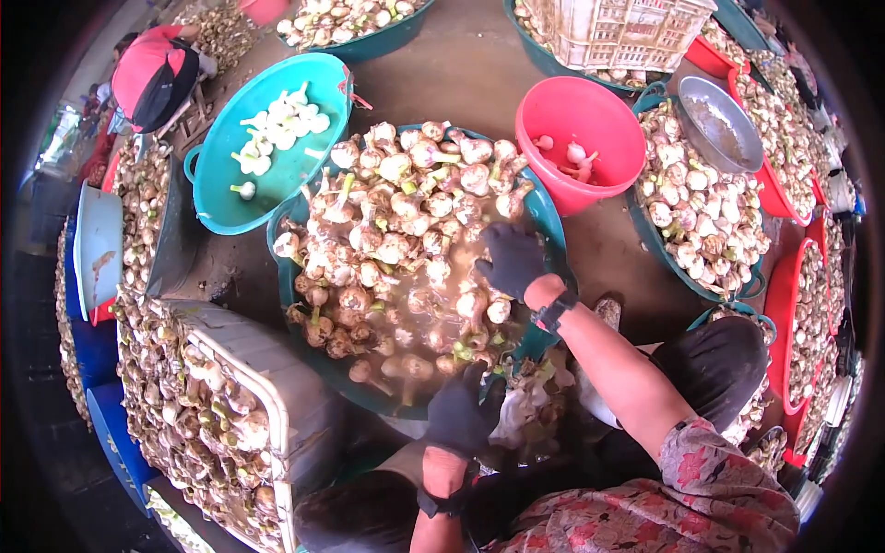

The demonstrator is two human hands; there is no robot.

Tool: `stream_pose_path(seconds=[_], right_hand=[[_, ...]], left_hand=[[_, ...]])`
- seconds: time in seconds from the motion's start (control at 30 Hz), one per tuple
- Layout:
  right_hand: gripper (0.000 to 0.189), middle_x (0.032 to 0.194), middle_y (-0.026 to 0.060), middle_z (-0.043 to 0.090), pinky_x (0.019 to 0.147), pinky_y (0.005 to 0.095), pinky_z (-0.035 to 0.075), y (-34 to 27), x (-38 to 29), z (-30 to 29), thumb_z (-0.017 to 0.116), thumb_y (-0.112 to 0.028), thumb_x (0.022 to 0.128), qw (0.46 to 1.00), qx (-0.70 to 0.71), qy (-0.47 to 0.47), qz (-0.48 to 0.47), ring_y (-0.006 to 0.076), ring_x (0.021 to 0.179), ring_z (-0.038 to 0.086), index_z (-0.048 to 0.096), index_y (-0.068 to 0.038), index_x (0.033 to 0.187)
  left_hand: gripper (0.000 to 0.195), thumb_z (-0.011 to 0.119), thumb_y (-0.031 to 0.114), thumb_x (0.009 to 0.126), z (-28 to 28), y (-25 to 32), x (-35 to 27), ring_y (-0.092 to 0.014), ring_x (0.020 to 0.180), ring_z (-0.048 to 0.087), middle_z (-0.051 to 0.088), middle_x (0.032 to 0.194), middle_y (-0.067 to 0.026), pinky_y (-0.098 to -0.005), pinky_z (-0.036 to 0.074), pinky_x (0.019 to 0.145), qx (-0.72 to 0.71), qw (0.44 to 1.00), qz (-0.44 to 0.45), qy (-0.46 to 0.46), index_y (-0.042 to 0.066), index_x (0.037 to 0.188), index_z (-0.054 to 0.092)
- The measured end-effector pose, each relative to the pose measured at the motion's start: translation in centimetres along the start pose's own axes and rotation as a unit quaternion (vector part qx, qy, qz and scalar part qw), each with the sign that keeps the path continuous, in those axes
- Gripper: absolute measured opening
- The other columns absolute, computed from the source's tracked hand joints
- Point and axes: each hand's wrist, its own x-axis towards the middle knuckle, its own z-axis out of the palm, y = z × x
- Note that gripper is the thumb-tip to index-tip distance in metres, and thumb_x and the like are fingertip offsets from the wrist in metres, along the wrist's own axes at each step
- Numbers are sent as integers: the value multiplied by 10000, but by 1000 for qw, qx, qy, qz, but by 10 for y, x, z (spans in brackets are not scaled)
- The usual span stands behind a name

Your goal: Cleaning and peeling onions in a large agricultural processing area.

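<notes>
A large green plastic tub [559, 228] of muddy water and garlic bulbs [394, 245] stands before me. My right hand [513, 259], in a dark glove, reaches over the water at the tub's right side, its fingers at the bulbs; whether it grips one is not clear. My left hand [464, 415], also gloved, is at the near rim with thumb and fingers spread and no bulb visible in it. Peeled white garlic bulbs [280, 124] lie in a turquoise basin [214, 200] at the upper left. A pink bucket [581, 104] at the upper right holds several bulbs.
A white crate [280, 428] heaped with unwashed garlic stands at the left. On the right, another green tub [698, 290] of bulbs carries a metal bowl [720, 124]. A stained crate [622, 31] sits at the top. Another person [153, 76] in a red cap bends at the upper left.
</notes>
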Motion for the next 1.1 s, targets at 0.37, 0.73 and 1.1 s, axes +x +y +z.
stream_pose_path(seconds=[0.37,0.73,1.1], right_hand=[[615,1050,206,629,852,420,484,19,-14,1,698,-365,683,973,178,-87,114,351,1005,601,513,-80,1195],[649,1274,156,531,975,353,437,-83,-111,-65,760,-84,695,884,453,-5,-116,257,1153,546,497,-42,1287],[96,752,75,622,627,400,486,-84,-117,-66,666,-176,739,953,251,149,-82,288,694,604,672,-93,788]], left_hand=[[328,601,225,868,-10,-10,-17,-340,852,630,628,1000,-196,-413,502,723,-122,988,92,-2,3,1108,585],[288,596,187,898,4,-21,2,-169,756,610,604,979,-75,-338,550,690,-623,756,-172,108,51,1147,541],[363,636,37,850,7,-12,1,-161,951,580,586,1082,-79,-281,491,814,-455,862,-12,222,-4,1194,525]])
